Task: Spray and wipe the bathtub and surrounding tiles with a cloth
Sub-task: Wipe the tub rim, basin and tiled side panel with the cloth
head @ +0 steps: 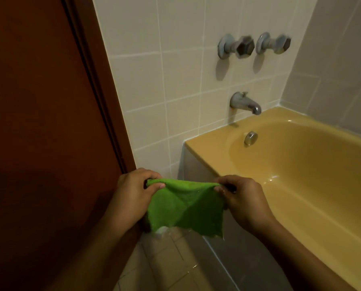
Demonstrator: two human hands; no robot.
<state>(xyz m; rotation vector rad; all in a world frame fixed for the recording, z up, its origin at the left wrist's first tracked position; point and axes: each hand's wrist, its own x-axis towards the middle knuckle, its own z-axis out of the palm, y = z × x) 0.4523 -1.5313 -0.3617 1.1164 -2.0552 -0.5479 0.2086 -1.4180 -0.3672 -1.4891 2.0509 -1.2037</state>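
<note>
Both my hands, left point(131, 194) and right point(243, 198), pinch the green cloth point(186, 206) beside the yellow bathtub point(207, 152); a loose grip could drop it.

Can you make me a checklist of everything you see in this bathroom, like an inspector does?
Surface: yellow bathtub, glossy, with a round metal overflow plate.
Job's things: green cloth, held stretched in the air beside the tub; white wall tiles; no spray bottle seen.
Clutter: small white thing on the floor below the cloth, cannot tell what.
Hands: left hand pinches the cloth's left corner; right hand pinches its right corner.
Cables: nothing seen.
Surroundings: two taps and a spout on the wall; brown door on the left; tiled floor.
</note>
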